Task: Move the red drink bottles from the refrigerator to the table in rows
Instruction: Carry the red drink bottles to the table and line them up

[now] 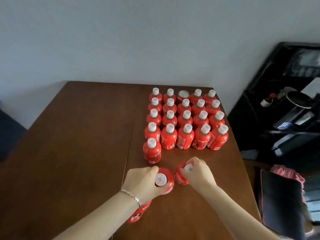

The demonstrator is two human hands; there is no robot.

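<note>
Two red plastic drink bottles with white caps are in the person's hands over the near part of the dark brown wooden table. The left hand curls round the neck and shoulder of the left-hand bottle, its thumb and fingers closed just under the cap. The right hand grips the right-hand bottle from above, with the fingertips wrapped round the cap. The two bottles are just beside each other; whether their bases touch the tabletop cannot be told from this angle. Beyond them, toward the table's far right corner, a block of red bottles stands upright in four rows of five, packed close. The middle place of the back row is taken by a red container with a flat silvery top in place of a white cap. A single upright bottle stands at the left end of a fifth row, just in front of the block and near the left hand. A thin silver bracelet circles the left wrist, and a red printed scrap with a cartoon face shows below that wrist; what it belongs to is unclear. A plain grey wall rises behind the table. To the right stand a black shelf unit holding dark appliances and, nearer, a black bag with pink fabric on it.
</note>
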